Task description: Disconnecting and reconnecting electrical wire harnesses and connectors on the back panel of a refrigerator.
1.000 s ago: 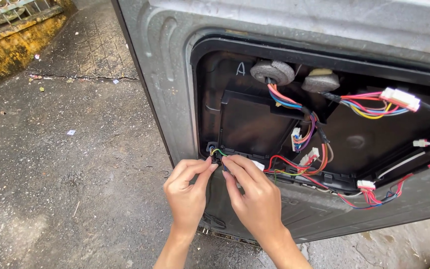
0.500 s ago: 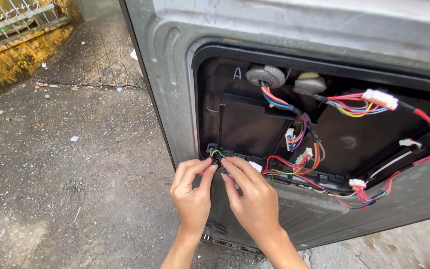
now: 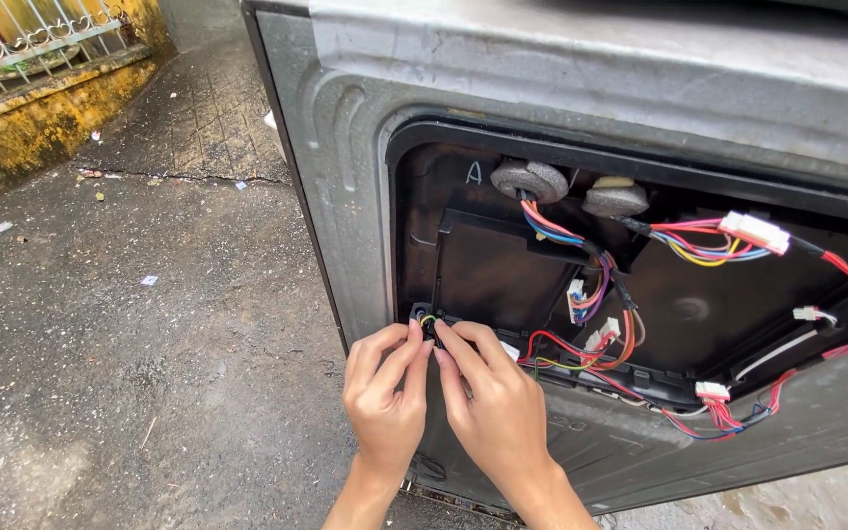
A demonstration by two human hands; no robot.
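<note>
My left hand (image 3: 385, 402) and my right hand (image 3: 493, 407) come up side by side from the bottom of the view, and the fingertips of both meet on 1 spot: a small black clip (image 3: 428, 326) with a green-yellow wire through it, sitting at the lower left corner of the opening in the grey metal cabinet (image 3: 581, 69). Both hands pinch there, thumb against forefinger, the left from the left side and the right from the right (how much of the clip each one actually grips I cannot tell, my fingers cover it). The clip lies straight ahead of the fingertips and just above them, neither hand clearly nearer.

From that corner a black rail runs rightward along the lower edge of the opening, and the bundle of coloured wires (image 3: 591, 344) follows it, so the long axis goes left to right, away from my right hand.

Farther in, near the top edge, sit 2 grey round grommets (image 3: 529, 180), and a white connector (image 3: 758, 232) hangs toward the upper right.
</note>
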